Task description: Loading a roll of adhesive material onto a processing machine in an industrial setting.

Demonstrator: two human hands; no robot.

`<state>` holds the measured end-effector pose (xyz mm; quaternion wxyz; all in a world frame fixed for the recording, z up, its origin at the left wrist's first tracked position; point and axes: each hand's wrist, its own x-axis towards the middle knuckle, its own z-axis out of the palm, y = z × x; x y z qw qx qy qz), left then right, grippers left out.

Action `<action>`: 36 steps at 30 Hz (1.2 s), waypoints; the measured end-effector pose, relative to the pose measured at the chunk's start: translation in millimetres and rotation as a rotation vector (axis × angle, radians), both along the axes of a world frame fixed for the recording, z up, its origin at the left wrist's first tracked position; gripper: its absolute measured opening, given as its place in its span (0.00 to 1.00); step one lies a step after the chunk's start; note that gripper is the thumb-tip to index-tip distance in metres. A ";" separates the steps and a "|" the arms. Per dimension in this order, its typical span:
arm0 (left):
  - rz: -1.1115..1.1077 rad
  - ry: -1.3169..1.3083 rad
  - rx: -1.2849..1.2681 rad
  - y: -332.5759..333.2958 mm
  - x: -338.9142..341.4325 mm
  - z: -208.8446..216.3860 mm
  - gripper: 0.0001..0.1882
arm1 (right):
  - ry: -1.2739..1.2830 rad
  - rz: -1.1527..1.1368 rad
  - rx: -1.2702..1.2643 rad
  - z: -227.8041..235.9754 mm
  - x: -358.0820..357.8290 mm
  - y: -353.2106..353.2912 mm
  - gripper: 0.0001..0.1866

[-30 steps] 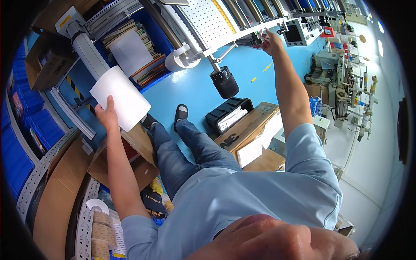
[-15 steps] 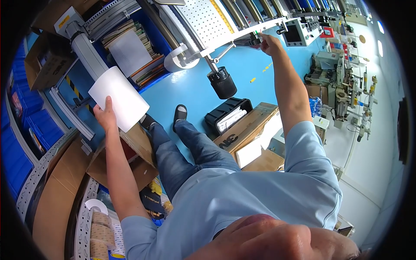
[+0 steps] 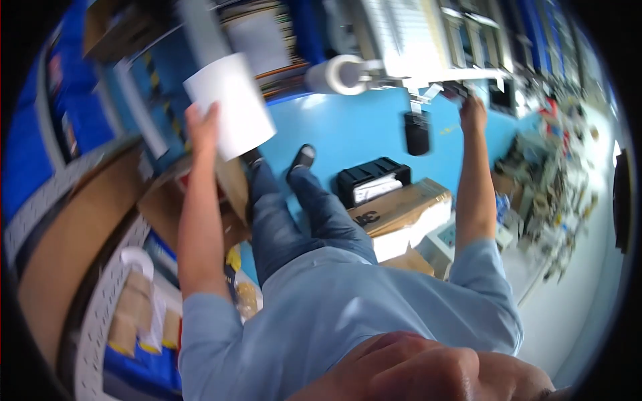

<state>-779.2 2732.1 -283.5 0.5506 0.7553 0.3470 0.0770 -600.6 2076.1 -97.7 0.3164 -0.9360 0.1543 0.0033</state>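
Your left hand [image 3: 203, 128] is part closed on the white roll [image 3: 234, 100]. Your right hand [image 3: 473, 115] is at the machine [image 3: 409, 53] edge, grip too blurred to tell. Blue floor [image 3: 364, 130] lies between.

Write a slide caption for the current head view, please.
Left hand holding white paper, right hand at the edge of the roller machine.

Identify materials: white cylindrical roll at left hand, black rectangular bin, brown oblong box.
White roll: probably paper, possibly film, matte; smooth, no glare. Black bin: likely plastic, low sheen; uniformly black, raised rim. Brown box: likely cardboard, matte; tan, dark print.
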 end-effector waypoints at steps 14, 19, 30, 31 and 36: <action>0.291 -0.099 -0.462 -20.6 -12.0 24.0 0.22 | 0.393 0.657 0.628 -69.1 -126.8 505.2 0.10; 0.317 -0.095 -0.415 -22.7 -16.2 20.8 0.17 | 0.352 0.774 0.403 -76.7 -121.7 546.4 0.11; 0.348 -0.154 -0.744 -53.6 -50.0 13.8 0.26 | 0.458 0.754 0.434 -82.9 -113.6 540.3 0.07; 0.351 -0.154 -0.748 -55.0 -49.9 16.9 0.26 | 0.488 0.714 0.489 -83.0 -113.4 538.5 0.07; 0.285 0.053 -0.258 -63.8 -41.5 44.4 0.32 | 0.515 0.631 0.608 -86.0 -106.3 523.1 0.06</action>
